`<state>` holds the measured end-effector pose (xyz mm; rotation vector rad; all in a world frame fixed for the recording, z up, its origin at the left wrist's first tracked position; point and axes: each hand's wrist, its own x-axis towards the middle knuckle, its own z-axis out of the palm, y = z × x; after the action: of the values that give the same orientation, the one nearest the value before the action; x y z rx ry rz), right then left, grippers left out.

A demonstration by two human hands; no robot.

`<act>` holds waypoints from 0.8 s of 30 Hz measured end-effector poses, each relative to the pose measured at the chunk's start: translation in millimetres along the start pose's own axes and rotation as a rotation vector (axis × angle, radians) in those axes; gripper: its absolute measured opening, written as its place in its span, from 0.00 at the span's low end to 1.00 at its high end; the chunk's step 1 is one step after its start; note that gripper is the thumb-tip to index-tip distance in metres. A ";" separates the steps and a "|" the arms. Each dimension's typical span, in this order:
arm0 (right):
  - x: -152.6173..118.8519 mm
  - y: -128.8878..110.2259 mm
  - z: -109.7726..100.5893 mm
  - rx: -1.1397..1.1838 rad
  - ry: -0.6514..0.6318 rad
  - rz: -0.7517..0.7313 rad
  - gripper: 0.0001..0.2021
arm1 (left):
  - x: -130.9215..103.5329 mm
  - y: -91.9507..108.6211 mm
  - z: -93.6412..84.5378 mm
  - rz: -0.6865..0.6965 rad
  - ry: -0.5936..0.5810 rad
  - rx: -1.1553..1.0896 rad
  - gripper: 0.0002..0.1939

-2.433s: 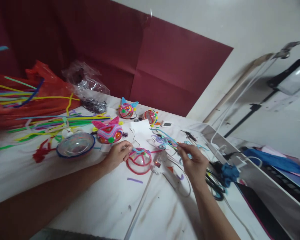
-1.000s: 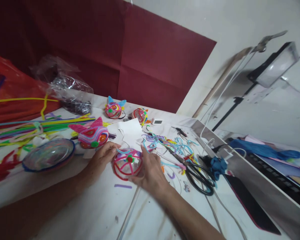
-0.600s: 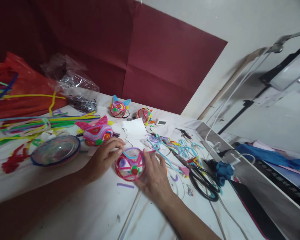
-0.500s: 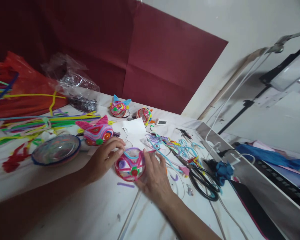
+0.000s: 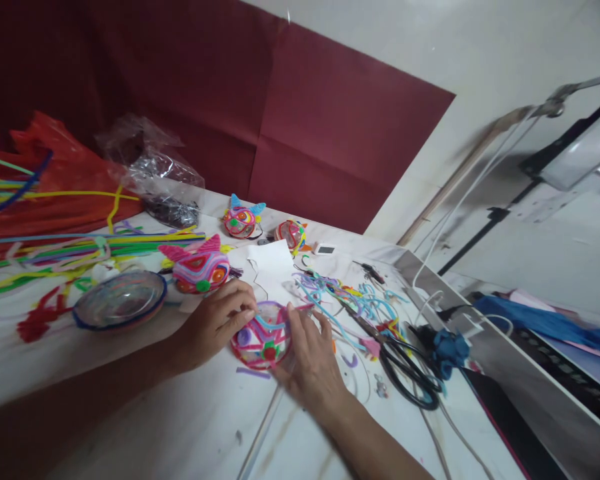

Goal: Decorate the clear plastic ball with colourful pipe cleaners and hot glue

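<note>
Head | left hand (image 5: 216, 325): grip pinching blue strip (image 5: 274, 326) | right hand (image 5: 316, 363): grip holding decorated dome (image 5: 254, 353) | white gadget (image 5: 324, 249) (display unreadable)

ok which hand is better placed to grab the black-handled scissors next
The right hand, likely: it sits at the side of the clear, pink-trimmed dome nearest the black-handled metal scissors. The left hand is across the dome, farther away.

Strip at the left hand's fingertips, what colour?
The strip is light blue, best seen in the head view.
</note>
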<state>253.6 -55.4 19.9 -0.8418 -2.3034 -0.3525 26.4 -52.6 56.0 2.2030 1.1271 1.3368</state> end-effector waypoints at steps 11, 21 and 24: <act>-1.9 7.0 3.2 0.156 -0.074 0.061 0.54 | 5.2 -10.0 -0.5 -0.171 0.039 -0.151 0.09; 19.9 24.2 -17.0 0.298 -0.186 0.184 0.34 | 3.7 -29.6 18.0 -0.832 0.259 -1.041 0.09; 42.2 38.3 -16.7 0.067 -0.132 0.432 0.20 | 4.9 -32.5 18.5 -0.904 0.334 -1.076 0.07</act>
<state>262.2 -13.7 61.3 -1.3252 -2.1589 -0.0294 28.5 -26.1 29.3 0.6022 0.9372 1.3630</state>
